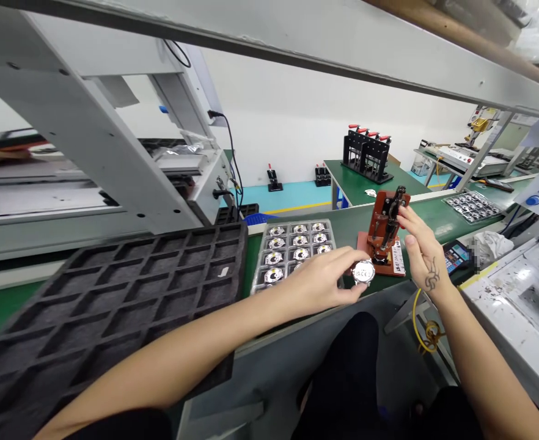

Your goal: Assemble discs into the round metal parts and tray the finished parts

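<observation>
Left hand point(324, 278), at worktop's point(346, 227) front edge: metal-rimmed disc point(363, 272) pinched between fingers point(352, 254). Right hand point(425, 250), raised: fingers half-curled at toggle clamp point(393, 212), grip unclear.

Remotely I see green bench point(434, 214); on it, black compartment tray point(127, 287) 8 o'clock, clear parts tray point(288, 238) 5, red clamp fixture point(377, 214) 3.

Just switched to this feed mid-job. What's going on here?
A person's left hand holds a small round silver-and-white part between its fingers, just in front of a reddish-brown upright clamp fixture. The right hand is at the fixture's black lever mechanism; whether it grips it is unclear. A clear plastic tray of round parts sits beyond the left forearm, with a black compartmented tray farther left.
</observation>
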A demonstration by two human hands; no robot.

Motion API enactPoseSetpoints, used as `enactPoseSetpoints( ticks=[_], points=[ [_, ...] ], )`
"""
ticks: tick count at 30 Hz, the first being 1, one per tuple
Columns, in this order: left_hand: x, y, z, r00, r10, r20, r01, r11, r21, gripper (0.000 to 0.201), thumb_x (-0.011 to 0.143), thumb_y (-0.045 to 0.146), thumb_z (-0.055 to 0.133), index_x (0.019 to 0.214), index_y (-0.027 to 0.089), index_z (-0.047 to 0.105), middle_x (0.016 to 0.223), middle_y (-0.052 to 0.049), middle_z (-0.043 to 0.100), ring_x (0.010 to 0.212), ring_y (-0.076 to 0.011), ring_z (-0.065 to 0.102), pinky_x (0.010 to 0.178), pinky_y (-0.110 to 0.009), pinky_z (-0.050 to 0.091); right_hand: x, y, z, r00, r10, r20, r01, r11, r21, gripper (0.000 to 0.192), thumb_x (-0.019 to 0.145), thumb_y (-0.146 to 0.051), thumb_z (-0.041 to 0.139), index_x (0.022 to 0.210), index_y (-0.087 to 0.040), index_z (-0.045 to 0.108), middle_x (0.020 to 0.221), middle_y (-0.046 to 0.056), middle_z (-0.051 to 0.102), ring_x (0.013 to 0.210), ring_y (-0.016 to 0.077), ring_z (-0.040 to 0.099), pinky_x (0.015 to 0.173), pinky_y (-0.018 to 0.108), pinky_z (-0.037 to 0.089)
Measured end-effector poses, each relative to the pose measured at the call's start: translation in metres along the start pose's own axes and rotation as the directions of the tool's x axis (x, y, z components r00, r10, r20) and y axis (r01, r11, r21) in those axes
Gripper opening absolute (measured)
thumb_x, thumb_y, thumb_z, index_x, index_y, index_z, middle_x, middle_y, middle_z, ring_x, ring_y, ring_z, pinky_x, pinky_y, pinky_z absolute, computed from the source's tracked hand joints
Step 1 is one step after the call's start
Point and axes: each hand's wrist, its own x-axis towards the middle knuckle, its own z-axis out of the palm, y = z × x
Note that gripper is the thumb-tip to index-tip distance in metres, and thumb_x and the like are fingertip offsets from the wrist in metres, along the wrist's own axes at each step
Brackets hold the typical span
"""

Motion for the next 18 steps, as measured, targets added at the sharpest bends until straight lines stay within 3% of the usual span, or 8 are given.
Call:
enactPoseSetpoints(
  ticks=[2, 4, 6, 8, 11, 14, 16, 18],
  points=[
    [0.0, 0.006, 0.003, 0.998, 0.057, -0.011, -0.056, 0.997, 0.06, 0.033, 0.095, 0.026, 0.069, 0.127, 0.018, 0.065, 0.104, -0.007, 0.075, 0.086, -0.022, 0.073, 0.075, -0.033, 0.059, -0.016, -0.015, -0.004, 0.994, 0.077, -0.073, -0.08, 0.996, -0.036, 0.035, 0.11, -0.03, 0.053, 0.139, -0.025, 0.072, 0.154, 0.013, 0.065, 0.147, 0.0323, 0.057, 0.122, 0.058, 0.047],
    [0.0, 0.011, 0.006, 0.993, 0.119, -0.017, -0.117, 0.987, 0.106, 0.033, 0.097, 0.025, 0.067, 0.129, 0.018, 0.063, 0.106, -0.008, 0.076, 0.091, -0.0233, 0.074, 0.079, -0.034, 0.061, -0.033, -0.031, -0.006, 0.969, 0.22, -0.108, -0.218, 0.975, 0.033, 0.026, 0.108, -0.032, 0.06, 0.125, -0.025, 0.078, 0.126, 0.012, 0.076, 0.12, 0.0288, 0.072, 0.105, 0.049, 0.058],
    [0.001, 0.014, 0.008, 0.988, 0.155, -0.013, -0.152, 0.98, 0.129, 0.033, 0.099, 0.025, 0.066, 0.131, 0.018, 0.062, 0.108, -0.009, 0.076, 0.094, -0.0241, 0.075, 0.082, -0.035, 0.061, -0.045, -0.045, -0.006, 0.92, 0.393, 0.002, -0.387, 0.904, 0.18, 0.022, 0.107, -0.035, 0.063, 0.114, -0.025, 0.081, 0.097, 0.006, 0.078, 0.089, 0.0225, 0.074, 0.084, 0.038, 0.062],
    [0.003, 0.016, 0.008, 0.986, 0.168, 0.005, -0.168, 0.978, 0.121, 0.032, 0.101, 0.026, 0.064, 0.131, 0.018, 0.061, 0.109, -0.009, 0.076, 0.096, -0.0241, 0.075, 0.083, -0.034, 0.062, -0.052, -0.054, -0.005, 0.841, 0.509, 0.182, -0.541, 0.79, 0.29, 0.026, 0.106, -0.041, 0.064, 0.113, -0.024, 0.081, 0.083, 0.003, 0.075, 0.073, 0.0185, 0.069, 0.071, 0.032, 0.059],
    [0.004, 0.021, 0.008, 0.989, 0.148, 0.027, -0.149, 0.988, 0.047, 0.028, 0.101, 0.027, 0.064, 0.128, 0.018, 0.064, 0.108, -0.01, 0.075, 0.096, -0.0243, 0.074, 0.083, -0.035, 0.061, -0.053, -0.06, -0.003, 0.767, 0.548, 0.334, -0.642, 0.665, 0.381, 0.032, 0.103, -0.05, 0.067, 0.111, -0.022, 0.081, 0.076, 0.001, 0.071, 0.066, 0.0162, 0.063, 0.065, 0.029, 0.055],
    [-0.001, 0.028, 0.012, 0.999, -0.002, 0.049, 0.013, 0.976, -0.219, 0.038, 0.097, 0.027, 0.071, 0.133, 0.019, 0.063, 0.109, -0.009, 0.074, 0.093, -0.0225, 0.074, 0.081, -0.036, 0.062, -0.056, -0.062, 0.002, 0.744, 0.557, 0.368, -0.667, 0.596, 0.446, 0.031, 0.098, -0.051, 0.075, 0.104, -0.021, 0.079, 0.076, 0.001, 0.071, 0.062, 0.0145, 0.06, 0.06, 0.027, 0.052],
    [-0.009, 0.031, 0.018, 0.981, -0.159, 0.107, 0.192, 0.832, -0.52, 0.046, 0.095, 0.031, 0.076, 0.136, 0.019, 0.059, 0.107, -0.008, 0.073, 0.087, -0.0196, 0.075, 0.079, -0.034, 0.063, -0.063, -0.064, 0.008, 0.739, 0.565, 0.366, -0.672, 0.582, 0.458, 0.03, 0.098, -0.051, 0.076, 0.102, -0.021, 0.078, 0.077, 0.001, 0.071, 0.062, 0.0142, 0.06, 0.059, 0.027, 0.052],
    [-0.018, 0.023, 0.025, 0.94, -0.27, 0.208, 0.333, 0.603, -0.725, 0.044, 0.095, 0.038, 0.077, 0.13, 0.017, 0.06, 0.101, -0.007, 0.074, 0.081, -0.0179, 0.077, 0.077, -0.034, 0.064, -0.073, -0.063, 0.015, 0.733, 0.57, 0.37, -0.679, 0.588, 0.439, 0.03, 0.098, -0.051, 0.076, 0.104, -0.022, 0.078, 0.079, 0.003, 0.074, 0.065, 0.0159, 0.065, 0.063, 0.028, 0.056]
  ],
)
